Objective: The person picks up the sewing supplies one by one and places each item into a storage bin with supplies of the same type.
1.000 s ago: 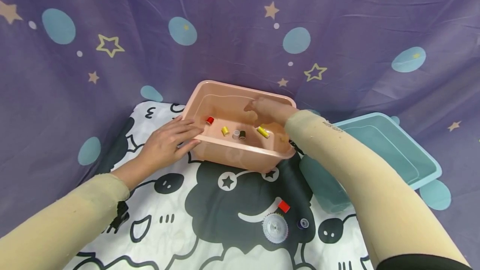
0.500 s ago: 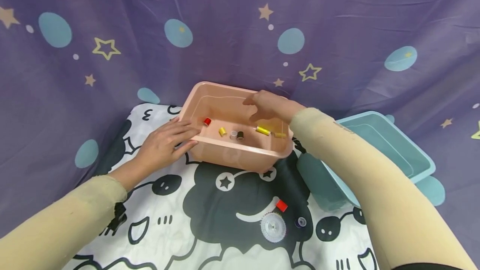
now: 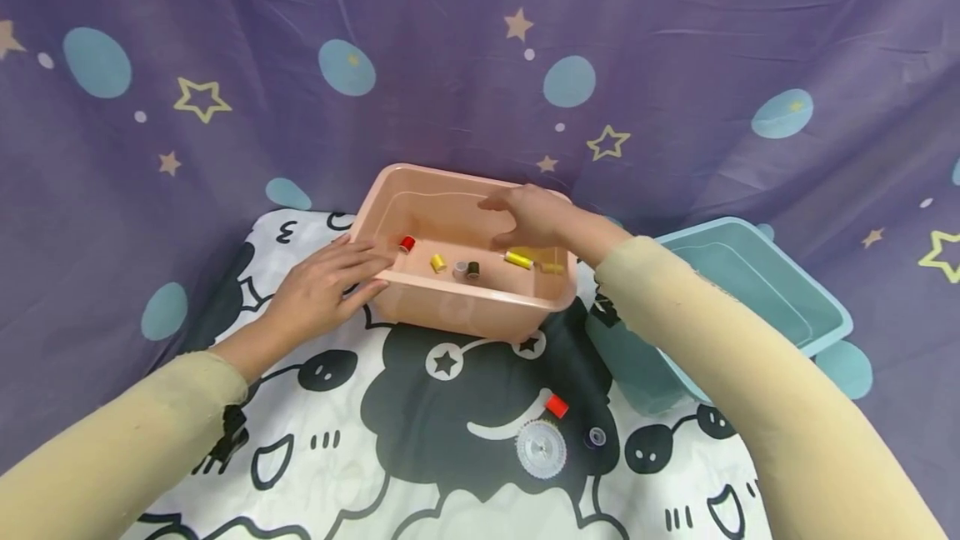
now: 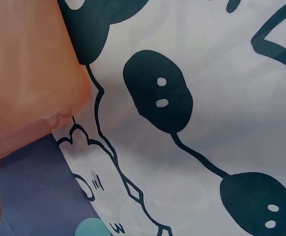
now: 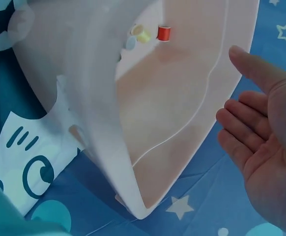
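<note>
Right hand (image 3: 536, 215) has lifted since the earlier frame, fingers loose, nothing held. Long yellow spool (image 3: 518, 260) sits in the tub (image 3: 457, 308), below it, camera-side, long axis roughly left-right. Left hand (image 3: 318, 280) farther, fingers extended over left rim.

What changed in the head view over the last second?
The right hand has risen and shifted toward the right end of the pink bin, holding nothing. The long yellow spool has turned slightly, lying more level across the view. The left hand stays at the rim; the black spool stays put.
</note>
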Demonstrator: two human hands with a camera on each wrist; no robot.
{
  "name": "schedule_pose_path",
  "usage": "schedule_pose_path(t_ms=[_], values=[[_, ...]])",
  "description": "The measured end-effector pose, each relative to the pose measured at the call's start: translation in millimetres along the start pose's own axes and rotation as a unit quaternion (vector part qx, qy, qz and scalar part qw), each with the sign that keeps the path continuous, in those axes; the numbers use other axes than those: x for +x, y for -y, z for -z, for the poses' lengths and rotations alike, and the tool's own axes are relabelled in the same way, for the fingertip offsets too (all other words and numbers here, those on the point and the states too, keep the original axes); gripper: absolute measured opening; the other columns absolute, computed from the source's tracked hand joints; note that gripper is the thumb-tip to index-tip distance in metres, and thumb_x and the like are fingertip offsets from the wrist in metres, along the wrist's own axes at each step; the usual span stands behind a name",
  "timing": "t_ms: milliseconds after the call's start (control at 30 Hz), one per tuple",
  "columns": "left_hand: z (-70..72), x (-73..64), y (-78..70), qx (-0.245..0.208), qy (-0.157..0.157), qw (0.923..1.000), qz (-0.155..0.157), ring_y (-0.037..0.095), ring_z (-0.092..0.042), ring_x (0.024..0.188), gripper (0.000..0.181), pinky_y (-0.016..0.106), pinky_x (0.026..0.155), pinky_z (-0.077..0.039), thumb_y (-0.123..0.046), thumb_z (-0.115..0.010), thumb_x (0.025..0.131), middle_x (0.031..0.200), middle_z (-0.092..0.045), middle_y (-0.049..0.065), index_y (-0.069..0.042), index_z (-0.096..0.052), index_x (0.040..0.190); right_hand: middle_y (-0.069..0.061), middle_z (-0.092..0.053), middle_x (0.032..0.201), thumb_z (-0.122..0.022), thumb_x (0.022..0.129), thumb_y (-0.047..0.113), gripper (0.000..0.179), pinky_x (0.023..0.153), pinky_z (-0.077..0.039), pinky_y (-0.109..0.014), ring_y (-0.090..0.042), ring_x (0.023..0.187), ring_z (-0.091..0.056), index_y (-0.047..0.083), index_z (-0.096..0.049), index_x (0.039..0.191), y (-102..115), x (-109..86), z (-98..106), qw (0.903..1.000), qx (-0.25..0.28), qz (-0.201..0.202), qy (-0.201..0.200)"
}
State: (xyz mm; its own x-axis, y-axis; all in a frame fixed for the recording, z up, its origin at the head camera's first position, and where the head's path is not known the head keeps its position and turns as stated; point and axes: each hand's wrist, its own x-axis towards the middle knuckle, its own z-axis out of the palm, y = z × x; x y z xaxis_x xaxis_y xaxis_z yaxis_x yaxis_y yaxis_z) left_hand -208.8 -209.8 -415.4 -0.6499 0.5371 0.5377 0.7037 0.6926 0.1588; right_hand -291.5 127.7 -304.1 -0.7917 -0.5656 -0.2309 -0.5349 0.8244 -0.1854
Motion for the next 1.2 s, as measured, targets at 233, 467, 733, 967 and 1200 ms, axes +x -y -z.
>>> schedule_pose_path(t_ms=[233, 467, 733, 967, 1200], values=[[0.5, -0.8, 1.0, 0.0, -0.003, 1.0, -0.005, 0.038, -0.066, 0.131, 0.041, 0.048, 0.129, -0.034, -0.026, -0.084, 0.093, 0.133, -0.075, 0.014, -0.011, -0.079, 0.13, -0.011, -0.055, 0.16, -0.08, 0.097, 0.042, 0.071, 0.123, -0.042, -0.054, -0.033, 0.147, -0.052, 0.013, -0.055, 0.157, 3.7, -30.5, -1.8, 0.9978, 0.001, 0.046, -0.048], [-0.2, -1.4, 1.3, -0.002, -0.006, 1.0, -0.006, 0.039, -0.065, 0.132, 0.04, 0.05, 0.128, -0.035, -0.027, -0.084, 0.093, 0.132, -0.075, 0.013, -0.011, -0.079, 0.129, -0.011, -0.051, 0.163, -0.079, 0.099, 0.04, 0.072, 0.125, -0.038, -0.059, -0.035, 0.152, -0.046, 0.011, -0.053, 0.159, 0.9, -63.4, -8.6, 0.9933, 0.043, 0.07, -0.081], [-1.3, -1.1, 0.6, -0.007, -0.006, 1.0, 0.001, 0.039, -0.065, 0.132, 0.04, 0.052, 0.127, -0.037, -0.026, -0.083, 0.093, 0.132, -0.075, 0.014, -0.012, -0.079, 0.13, -0.01, -0.053, 0.161, -0.081, 0.097, 0.038, 0.077, 0.115, -0.051, -0.055, -0.031, 0.138, -0.06, 0.01, -0.049, 0.161, 4.4, -93.1, -16.1, 0.9881, 0.07, 0.082, -0.11], [-2.6, -2.6, 0.3, -0.01, -0.003, 0.9999, 0.004, 0.038, -0.065, 0.132, 0.039, 0.05, 0.128, -0.036, -0.026, -0.083, 0.094, 0.133, -0.074, 0.014, -0.012, -0.079, 0.131, -0.011, -0.06, 0.155, -0.085, 0.093, 0.036, 0.076, 0.11, -0.054, -0.056, -0.031, 0.131, -0.064, 0.01, -0.055, 0.157, 4.4, -119.3, -31.1, 0.9836, 0.088, 0.07, -0.141], [-0.1, -0.3, 0.5, -0.006, -0.002, 1.0, 0.0, 0.039, -0.065, 0.131, 0.039, 0.052, 0.127, -0.037, -0.027, -0.083, 0.094, 0.133, -0.074, 0.016, -0.011, -0.079, 0.13, -0.013, -0.065, 0.148, -0.086, 0.093, 0.029, 0.069, 0.09, -0.059, -0.047, -0.028, 0.121, -0.066, 0.008, -0.059, 0.153, 0.1, -139.9, -50.9, 0.9719, 0.099, 0.091, -0.194]])
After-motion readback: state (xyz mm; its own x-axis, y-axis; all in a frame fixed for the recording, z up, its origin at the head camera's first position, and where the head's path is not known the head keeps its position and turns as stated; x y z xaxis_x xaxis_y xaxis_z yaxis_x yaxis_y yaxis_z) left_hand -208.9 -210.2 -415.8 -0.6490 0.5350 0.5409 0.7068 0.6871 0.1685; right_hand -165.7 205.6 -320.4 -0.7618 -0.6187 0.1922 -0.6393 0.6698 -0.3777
